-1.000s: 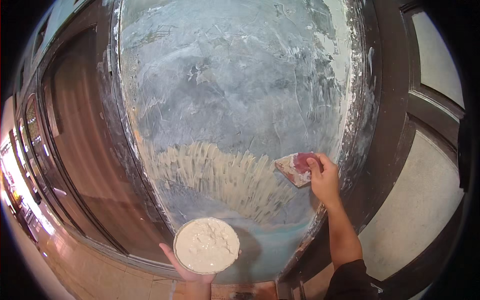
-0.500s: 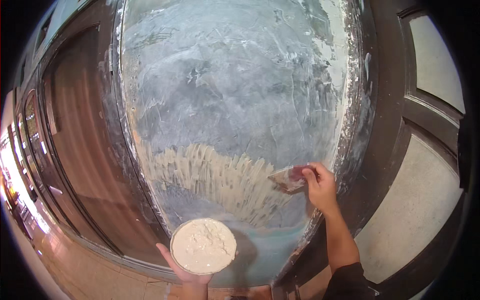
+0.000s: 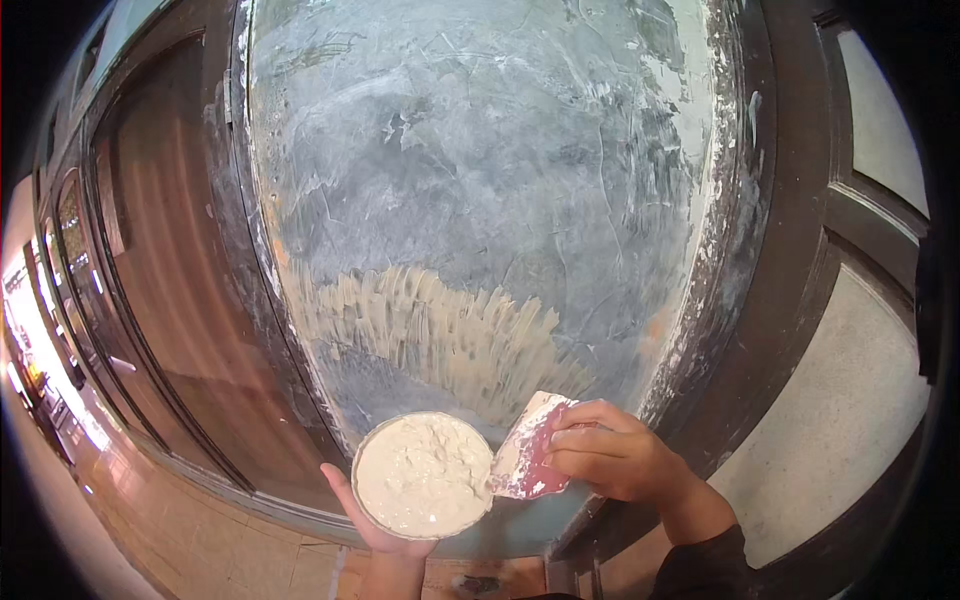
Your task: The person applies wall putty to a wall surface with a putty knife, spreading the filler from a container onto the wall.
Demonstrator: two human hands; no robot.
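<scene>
On my left hand (image 3: 392, 540) rests a round bowl of cream-coloured putty (image 3: 424, 474), carried from below with the thumb out along its left side. My right hand (image 3: 620, 455) grips a reddish putty scraper (image 3: 535, 445) smeared with cream paste. The scraper's lower corner is at the bowl's right rim; whether it touches is hard to tell. Behind both hands stands a grey-blue wall panel (image 3: 480, 190). A fan-shaped patch of streaky cream putty (image 3: 430, 325) covers part of its lower half. My left fingers under the bowl are hidden.
A brown wooden door (image 3: 185, 260) stands left of the panel. To the right is a dark frame with pale panels (image 3: 830, 400). Chipped white paint runs down the panel's right edge (image 3: 715, 190). Tiled floor (image 3: 220, 530) shows at the lower left.
My right hand has brought the scraper down and left, from the wall's putty patch to the bowl's right rim. The bowl sits slightly higher and further right in view.
</scene>
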